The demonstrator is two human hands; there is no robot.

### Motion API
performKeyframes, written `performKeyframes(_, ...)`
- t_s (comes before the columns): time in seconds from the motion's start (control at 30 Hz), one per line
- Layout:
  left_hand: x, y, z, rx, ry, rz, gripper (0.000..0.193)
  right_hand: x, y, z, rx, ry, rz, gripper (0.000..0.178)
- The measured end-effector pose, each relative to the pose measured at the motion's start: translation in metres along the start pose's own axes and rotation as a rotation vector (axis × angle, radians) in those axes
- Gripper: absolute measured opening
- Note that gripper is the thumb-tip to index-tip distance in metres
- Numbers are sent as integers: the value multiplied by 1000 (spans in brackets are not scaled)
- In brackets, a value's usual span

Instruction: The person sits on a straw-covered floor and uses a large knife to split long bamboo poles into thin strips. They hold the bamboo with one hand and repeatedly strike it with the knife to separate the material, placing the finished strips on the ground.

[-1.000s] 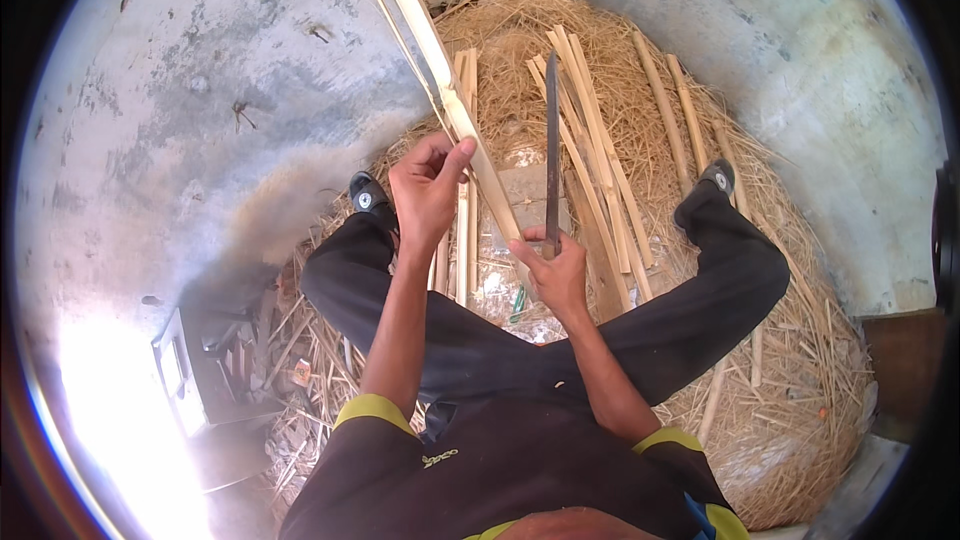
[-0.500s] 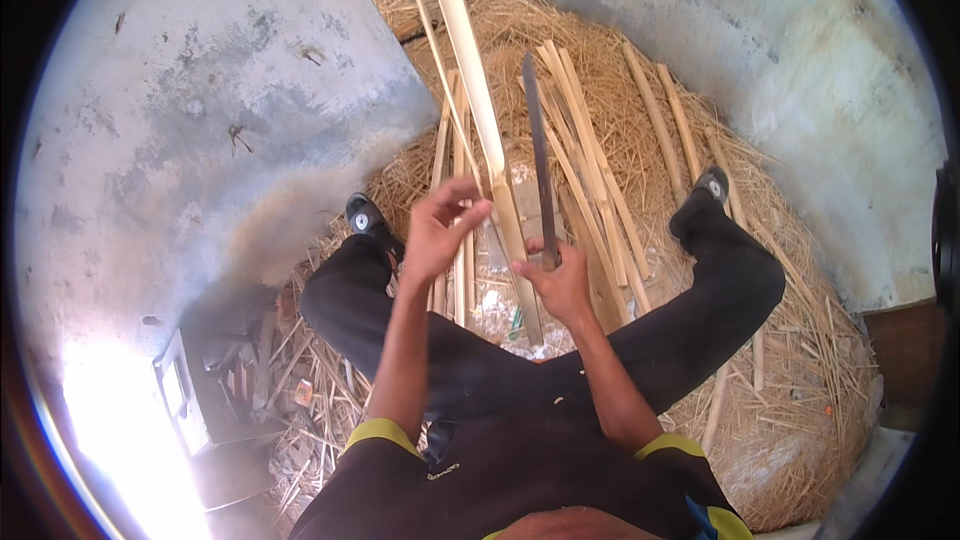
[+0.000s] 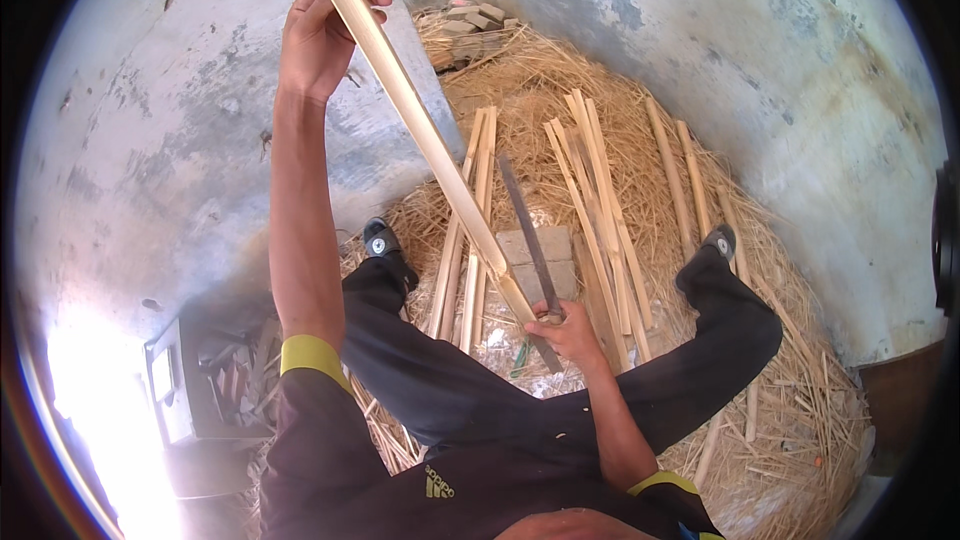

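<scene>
The long pale strip (image 3: 425, 140) slants from far left to near right, the left hand (image 3: 322, 30) behind its far stretch with fingers parted, though I cannot tell how firmly they press. The right hand (image 3: 570, 336) curls round the handle of the knife (image 3: 528, 230), which points far, its thumb side against the strip's near end. With one hand minding both, a slack hold could let the strip twist toward the blade, and sliding fingers could catch a raw edge.

your knife (image 3: 527, 230) is right of your strip (image 3: 423, 130)
before you, the blocks (image 3: 558, 250) lie between the left sticks (image 3: 486, 160) and the right sticks (image 3: 600, 170)
</scene>
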State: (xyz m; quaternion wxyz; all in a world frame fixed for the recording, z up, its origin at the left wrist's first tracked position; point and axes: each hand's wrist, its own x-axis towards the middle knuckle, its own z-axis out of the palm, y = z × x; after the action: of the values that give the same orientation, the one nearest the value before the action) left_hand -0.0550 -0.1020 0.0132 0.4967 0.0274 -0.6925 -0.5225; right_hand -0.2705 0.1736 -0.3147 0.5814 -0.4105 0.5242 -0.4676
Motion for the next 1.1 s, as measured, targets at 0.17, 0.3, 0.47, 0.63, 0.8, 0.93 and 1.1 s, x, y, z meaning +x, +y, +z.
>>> performKeyframes(0.17,-10,16,21,211,229,-35,30,5,15,-11,125,5,21,19)
performKeyframes(0.3,-9,22,63,-346,399,-37,28,6,17,-19,337,-74,38,21)
performKeyframes(0.47,-11,11,15,-110,40,-279,57,0,15,-18,262,-218,115,22)
performKeyframes(0.63,-9,5,39,525,430,-397,80,-3,21,-12,128,-248,117,27)
performKeyframes(0.8,-35,8,35,1153,790,-131,76,-7,13,-7,160,-290,107,27)
performKeyframes(0.93,-61,-13,28,1041,865,-125,73,-5,19,-10,187,-358,155,26)
performKeyframes(1.1,-57,-14,25,235,462,-178,48,-5,16,-8,192,-388,185,21)
